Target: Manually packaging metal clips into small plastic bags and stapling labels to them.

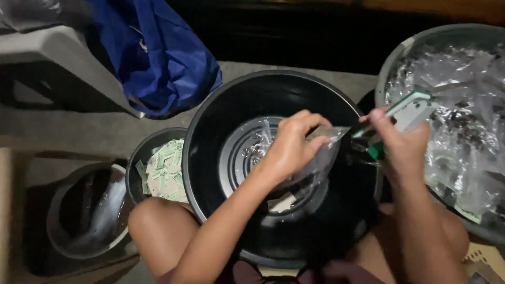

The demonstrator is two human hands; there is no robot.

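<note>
In the head view, a clear plastic packet is being pinched closed-fingered by the left hand over the big black basin, while a green-and-white stapler-like tool is being gripped firmly by the right hand at the packet's upper edge. Left of the grip, a small bowl of pale green slips is being kept; right of it, a grey tub of clear wrappers. The packet edge is best being held taut and flat where the tool meets it.
</note>
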